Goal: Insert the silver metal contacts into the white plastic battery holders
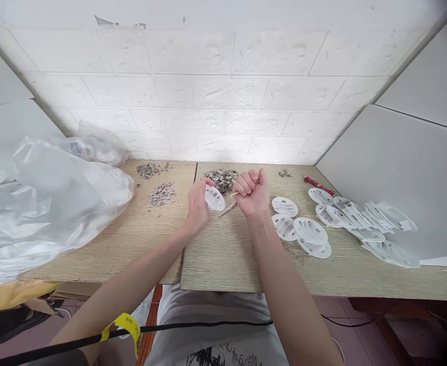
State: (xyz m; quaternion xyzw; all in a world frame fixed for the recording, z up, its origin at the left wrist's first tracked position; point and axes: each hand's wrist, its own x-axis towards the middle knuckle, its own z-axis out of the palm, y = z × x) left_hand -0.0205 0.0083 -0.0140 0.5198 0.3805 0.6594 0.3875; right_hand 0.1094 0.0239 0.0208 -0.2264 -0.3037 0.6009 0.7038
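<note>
My left hand [199, 203] grips a white oval plastic disc [214, 198] with slots and small metal bits on it, thumb and fingers at its upper left edge. Just right of the disc, my right hand [251, 193] is curled, palm side up, fingers folded in. A short pale tip [234, 194] pokes out by its fingers; the rest is hidden. A thin patterned rod [227, 209] lies below the disc, its end near the right hand; I cannot tell whether they touch. Behind both hands is a heap of small metal parts [221, 178].
More small metal pieces [162, 194] lie in piles on the left. Several white discs [310, 231] are spread on the right, with overlapping ones [364, 218] by the side panel. A red tube [318, 185] lies behind them. A large plastic bag [55, 203] covers the left side.
</note>
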